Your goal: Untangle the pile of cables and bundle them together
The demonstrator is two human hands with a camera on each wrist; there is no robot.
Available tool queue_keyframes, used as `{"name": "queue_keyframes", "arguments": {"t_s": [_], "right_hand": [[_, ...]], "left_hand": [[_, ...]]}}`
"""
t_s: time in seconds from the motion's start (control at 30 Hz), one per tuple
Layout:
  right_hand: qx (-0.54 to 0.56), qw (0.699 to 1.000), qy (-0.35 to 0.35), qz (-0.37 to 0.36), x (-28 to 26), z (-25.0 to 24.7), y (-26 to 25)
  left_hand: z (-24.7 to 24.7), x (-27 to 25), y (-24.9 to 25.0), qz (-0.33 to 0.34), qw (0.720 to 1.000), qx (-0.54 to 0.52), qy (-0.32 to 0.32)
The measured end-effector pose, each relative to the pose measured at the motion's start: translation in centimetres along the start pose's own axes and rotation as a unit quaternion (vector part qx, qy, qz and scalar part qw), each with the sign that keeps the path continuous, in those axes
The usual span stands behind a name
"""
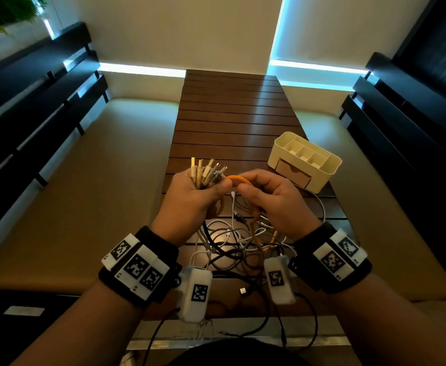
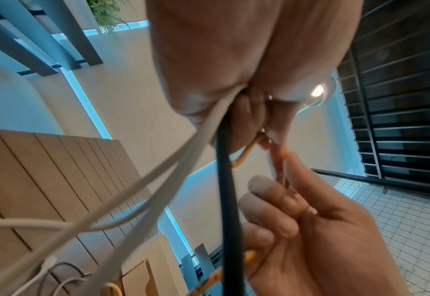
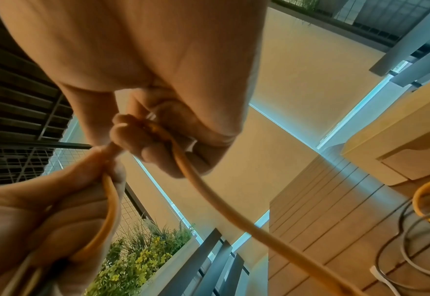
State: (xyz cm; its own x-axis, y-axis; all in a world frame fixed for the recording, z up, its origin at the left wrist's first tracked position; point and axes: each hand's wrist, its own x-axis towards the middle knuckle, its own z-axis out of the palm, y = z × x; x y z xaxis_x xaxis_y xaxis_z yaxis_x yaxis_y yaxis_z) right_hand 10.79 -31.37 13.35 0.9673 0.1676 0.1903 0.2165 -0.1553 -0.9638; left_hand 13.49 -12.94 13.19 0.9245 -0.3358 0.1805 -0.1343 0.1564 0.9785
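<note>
Dark brown slatted wood on the counter (image 1: 232, 120), a smooth finish throwing back a soft sheen. The organiser box (image 1: 305, 161) looks like cream plastic, matt, its little drawer front a paler tan. The orange cable (image 1: 239, 179) shows a smooth rubbery jacket; the white cables (image 2: 143, 192) are sleek plastic, the black cable (image 2: 228, 200) matt. The plug ends (image 1: 207, 170) carry cream plastic sleeves, some tipped with shiny metal. The wristbands (image 1: 140, 270) are black cloth carrying white matt blocks.
</note>
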Motion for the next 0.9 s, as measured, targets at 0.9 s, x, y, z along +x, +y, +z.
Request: {"name": "queue_keyframes", "arguments": {"t_s": [0.9], "right_hand": [[-0.233, 0.972, -0.016, -0.013, 0.6, -1.8, -0.6]], "left_hand": [[0.7, 0.6, 0.5, -0.051, 0.963, 0.254, -0.068]]}}
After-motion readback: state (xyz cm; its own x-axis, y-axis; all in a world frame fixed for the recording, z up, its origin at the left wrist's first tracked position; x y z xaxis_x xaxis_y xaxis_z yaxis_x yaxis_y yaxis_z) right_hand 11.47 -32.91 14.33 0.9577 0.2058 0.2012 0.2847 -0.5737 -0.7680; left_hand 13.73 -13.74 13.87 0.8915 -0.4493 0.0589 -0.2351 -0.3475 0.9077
